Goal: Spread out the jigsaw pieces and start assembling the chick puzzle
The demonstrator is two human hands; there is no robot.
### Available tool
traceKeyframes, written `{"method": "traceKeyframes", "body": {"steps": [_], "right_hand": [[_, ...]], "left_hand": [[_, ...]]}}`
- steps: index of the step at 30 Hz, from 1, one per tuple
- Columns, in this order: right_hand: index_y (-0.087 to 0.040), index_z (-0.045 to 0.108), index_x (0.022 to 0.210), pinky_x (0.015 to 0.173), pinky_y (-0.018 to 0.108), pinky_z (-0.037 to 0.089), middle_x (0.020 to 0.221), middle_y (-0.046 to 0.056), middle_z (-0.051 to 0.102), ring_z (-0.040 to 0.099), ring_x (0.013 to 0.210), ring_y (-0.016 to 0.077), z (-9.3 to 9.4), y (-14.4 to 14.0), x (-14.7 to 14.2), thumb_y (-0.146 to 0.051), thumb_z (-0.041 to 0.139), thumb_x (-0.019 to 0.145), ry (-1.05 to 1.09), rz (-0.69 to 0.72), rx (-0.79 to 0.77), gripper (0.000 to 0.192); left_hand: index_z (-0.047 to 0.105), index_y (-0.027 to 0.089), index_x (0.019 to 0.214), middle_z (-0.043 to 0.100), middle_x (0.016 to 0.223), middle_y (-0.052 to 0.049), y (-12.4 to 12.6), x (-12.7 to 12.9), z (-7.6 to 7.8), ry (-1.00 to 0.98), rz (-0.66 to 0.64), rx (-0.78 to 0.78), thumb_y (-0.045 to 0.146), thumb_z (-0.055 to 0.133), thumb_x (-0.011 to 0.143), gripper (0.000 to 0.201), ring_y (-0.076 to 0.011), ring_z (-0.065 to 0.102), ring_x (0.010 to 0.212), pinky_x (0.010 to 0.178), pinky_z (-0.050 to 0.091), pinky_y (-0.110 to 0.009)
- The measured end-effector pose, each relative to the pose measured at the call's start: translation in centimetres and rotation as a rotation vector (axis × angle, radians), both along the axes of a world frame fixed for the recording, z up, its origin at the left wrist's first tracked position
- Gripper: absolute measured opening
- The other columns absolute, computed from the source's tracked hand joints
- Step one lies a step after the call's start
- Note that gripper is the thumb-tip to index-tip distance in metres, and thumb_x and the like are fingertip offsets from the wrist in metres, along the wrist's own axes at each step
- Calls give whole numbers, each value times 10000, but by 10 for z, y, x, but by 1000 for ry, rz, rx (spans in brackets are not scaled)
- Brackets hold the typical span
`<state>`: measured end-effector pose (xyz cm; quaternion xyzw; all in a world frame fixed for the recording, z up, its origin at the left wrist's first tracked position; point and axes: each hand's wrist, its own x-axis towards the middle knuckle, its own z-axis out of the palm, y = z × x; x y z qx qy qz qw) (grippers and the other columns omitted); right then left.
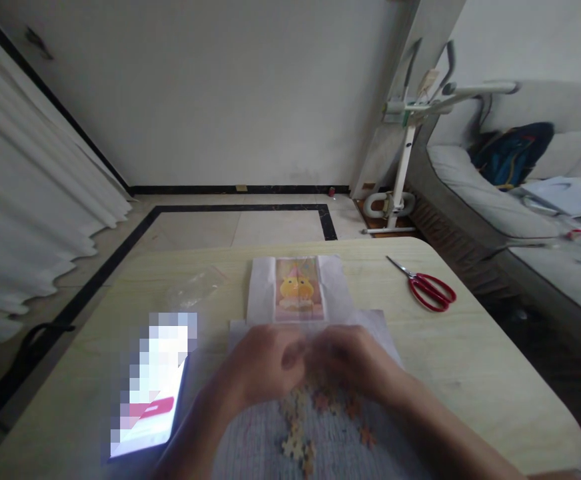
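The table (470,353) looked like pale matt wood; scissors (428,287) had glossy red plastic handles and metal blades.

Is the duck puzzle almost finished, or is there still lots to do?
Still lots to do. Done: the duck picture is laid out on the table to copy, and the sheet is spread out. In hand: the left hand and right hand meet over the sheet, maybe joining pieces; I can't tell. Left: the loose puzzle pieces lie scattered, with no finished part showing.
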<state>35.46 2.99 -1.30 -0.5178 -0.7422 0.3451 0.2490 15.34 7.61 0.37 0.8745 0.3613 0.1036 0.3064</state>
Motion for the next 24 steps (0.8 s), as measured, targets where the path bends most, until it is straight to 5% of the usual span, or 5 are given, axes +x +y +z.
{"method": "traceKeyframes", "body": {"steps": [13,17,24], "right_hand": [[-183,685,862,645,268,479,789,22,702,618,710,141,0,6,5,-307,632,856,319,-270,-66,135],[-175,676,827,599,260,494,737,22,704,633,660,138,0,7,3,-336,677,810,444,-327,-173,162],[-170,656,784,555,248,478,674,20,691,619,598,132,-1,8,1,-421,691,792,570,-344,-241,254]], "left_hand": [[663,196,733,661,720,-19,12,-9,-8,44,105,95,276,467,911,277,-140,563,626,554,323,-273],[736,231,919,721,959,-62,16,-9,-11,-40,128,125,325,453,939,299,-190,638,821,694,438,-312],[662,252,1171,694,1029,-67,6,1,-5,-339,128,15,256,493,914,308,-146,607,753,660,476,-279]]}}
